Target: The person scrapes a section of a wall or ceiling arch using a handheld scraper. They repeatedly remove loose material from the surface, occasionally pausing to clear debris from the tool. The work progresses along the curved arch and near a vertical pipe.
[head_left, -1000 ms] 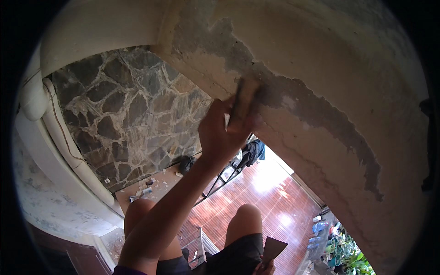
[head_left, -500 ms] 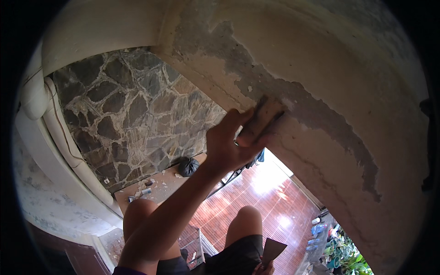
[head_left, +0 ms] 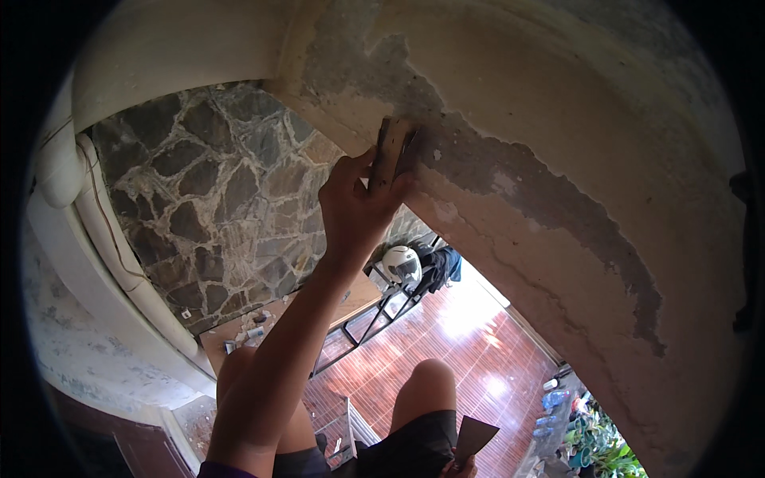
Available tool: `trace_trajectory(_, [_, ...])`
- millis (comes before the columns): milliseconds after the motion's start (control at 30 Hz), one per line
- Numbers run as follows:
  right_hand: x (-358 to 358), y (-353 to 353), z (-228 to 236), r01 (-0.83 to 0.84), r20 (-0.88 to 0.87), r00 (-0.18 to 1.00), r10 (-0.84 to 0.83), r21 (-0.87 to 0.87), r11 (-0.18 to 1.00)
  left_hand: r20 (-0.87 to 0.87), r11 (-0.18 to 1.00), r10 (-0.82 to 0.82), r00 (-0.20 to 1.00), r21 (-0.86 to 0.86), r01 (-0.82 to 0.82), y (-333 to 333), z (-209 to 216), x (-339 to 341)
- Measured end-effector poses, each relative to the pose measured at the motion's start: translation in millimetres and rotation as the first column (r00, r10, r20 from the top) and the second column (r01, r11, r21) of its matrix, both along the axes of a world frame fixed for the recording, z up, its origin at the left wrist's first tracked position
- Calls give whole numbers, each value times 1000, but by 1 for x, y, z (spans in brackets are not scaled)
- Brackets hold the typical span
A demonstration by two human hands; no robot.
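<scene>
My left hand [head_left: 355, 199] is raised and closed around a tan block with dark long edges [head_left: 392, 151], which looks like a sanding block. The block's upper end meets the wall's lower edge, beside a long grey patch [head_left: 478, 155] where the cream paint [head_left: 550, 127] is gone. Ragged paint borders run along that patch. Low in the view, by my right thigh, my right hand [head_left: 460, 468] is closed on a putty knife [head_left: 476, 438] with its broad blade pointing up. Its handle is mostly hidden.
Below are red floor tiles [head_left: 414, 327] and a wooden bench top [head_left: 362, 295] with debris. A white helmet [head_left: 402, 264] and dark cloth rest near a black metal frame [head_left: 351, 333]. A stone wall [head_left: 231, 191], white pipe [head_left: 119, 247] and plants [head_left: 610, 446] stand around. A metal ladder-like frame [head_left: 348, 430] is between my legs.
My left hand has slid the block up and to the left along the wall's lower edge. The helmet now shows, while a black bag on the bench is hidden. My right hand stays put.
</scene>
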State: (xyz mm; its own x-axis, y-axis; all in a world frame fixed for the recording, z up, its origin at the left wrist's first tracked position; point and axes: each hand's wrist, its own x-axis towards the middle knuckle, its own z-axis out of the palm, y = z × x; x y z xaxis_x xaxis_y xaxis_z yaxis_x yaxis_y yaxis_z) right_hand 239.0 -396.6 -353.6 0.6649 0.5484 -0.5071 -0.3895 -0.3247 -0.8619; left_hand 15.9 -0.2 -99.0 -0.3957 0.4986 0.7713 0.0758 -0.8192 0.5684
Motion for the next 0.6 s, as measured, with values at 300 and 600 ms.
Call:
trace_trajectory(300, [-1, 0, 1, -5, 78, 997, 7, -21, 1000, -24, 998, 36, 999, -41, -37, 7, 6, -7])
trace_trajectory(600, [1, -1, 4, -35, 54, 998, 40, -86, 996, 68, 983, -142, 987, -103, 149, 5, 0, -4])
